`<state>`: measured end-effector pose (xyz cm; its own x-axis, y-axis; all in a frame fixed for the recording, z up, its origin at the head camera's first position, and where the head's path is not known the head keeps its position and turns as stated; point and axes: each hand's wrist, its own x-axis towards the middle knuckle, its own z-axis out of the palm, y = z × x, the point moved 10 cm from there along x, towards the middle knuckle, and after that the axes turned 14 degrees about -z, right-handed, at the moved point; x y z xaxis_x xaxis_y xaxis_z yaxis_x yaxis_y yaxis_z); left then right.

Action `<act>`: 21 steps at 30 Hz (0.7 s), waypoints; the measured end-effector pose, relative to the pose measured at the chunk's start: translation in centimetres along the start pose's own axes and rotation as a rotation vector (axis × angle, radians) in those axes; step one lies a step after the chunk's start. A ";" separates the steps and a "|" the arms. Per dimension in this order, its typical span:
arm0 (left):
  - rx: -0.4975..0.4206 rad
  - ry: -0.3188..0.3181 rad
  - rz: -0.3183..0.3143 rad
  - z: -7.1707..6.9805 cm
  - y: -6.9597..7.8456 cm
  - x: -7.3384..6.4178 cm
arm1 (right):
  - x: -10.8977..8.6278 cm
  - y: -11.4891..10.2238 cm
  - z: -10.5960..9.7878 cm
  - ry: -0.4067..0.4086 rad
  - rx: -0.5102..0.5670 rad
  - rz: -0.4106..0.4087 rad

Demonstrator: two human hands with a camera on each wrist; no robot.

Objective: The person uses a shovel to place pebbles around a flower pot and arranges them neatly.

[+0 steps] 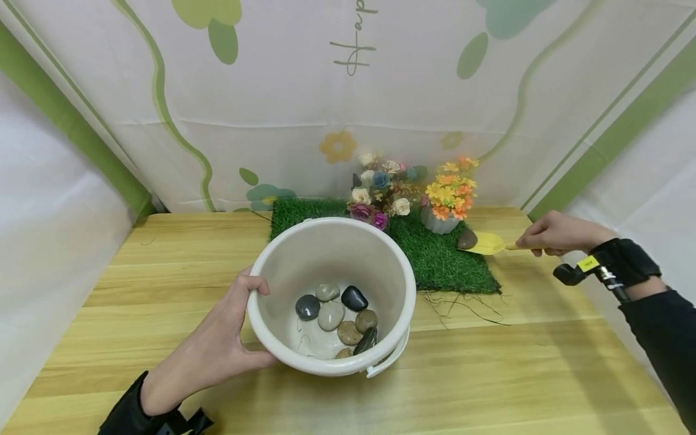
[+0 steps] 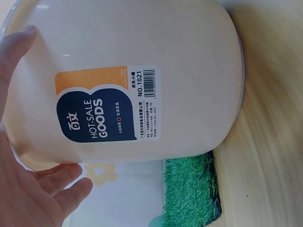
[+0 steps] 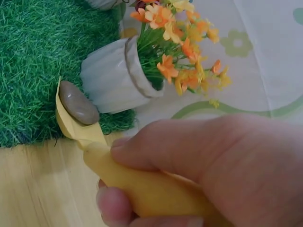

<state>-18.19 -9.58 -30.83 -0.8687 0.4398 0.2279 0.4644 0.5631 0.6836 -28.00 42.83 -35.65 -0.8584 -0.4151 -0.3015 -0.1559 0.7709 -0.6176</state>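
Observation:
My left hand (image 1: 231, 338) grips the rim of a white bucket (image 1: 331, 226), its fingers over the edge and its thumb against the outer wall. Several smooth stones (image 1: 331, 316) lie on the bucket's floor. In the left wrist view, a label (image 2: 109, 104) shows on the bucket's side. My right hand (image 1: 562, 232) holds a small yellow shovel (image 1: 487, 243) by its handle. A brown stone (image 3: 79, 102) rests on the shovel's blade, over the right edge of the green turf mat (image 1: 443, 266) and close to a white flowerpot (image 3: 113, 75).
Orange and yellow flowers (image 1: 450, 190) fill the white pot on the mat. Left of it stands a bunch of white, blue and purple flowers (image 1: 380, 193). Loose dark strands (image 1: 462, 305) lie on the wooden table (image 1: 489, 374). A printed curtain (image 1: 293, 90) hangs behind.

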 end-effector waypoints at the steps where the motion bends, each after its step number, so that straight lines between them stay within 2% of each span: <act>1: -0.002 0.000 -0.001 0.0 0.0 0.0 | 0.0 -0.2 0.0 -0.003 -0.006 -0.002; 12: 0.003 -0.004 -0.010 0.0 0.0 0.0 | 0.0 -1.2 -0.3 -0.002 -0.022 0.004; 21: 0.006 -0.005 -0.015 0.1 -0.1 0.0 | 0.1 -1.1 -0.7 0.010 -0.053 0.029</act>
<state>-18.25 -9.58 -30.91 -0.8747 0.4351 0.2138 0.4524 0.5741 0.6825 -28.23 42.30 -34.43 -0.8675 -0.3878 -0.3116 -0.1564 0.8073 -0.5691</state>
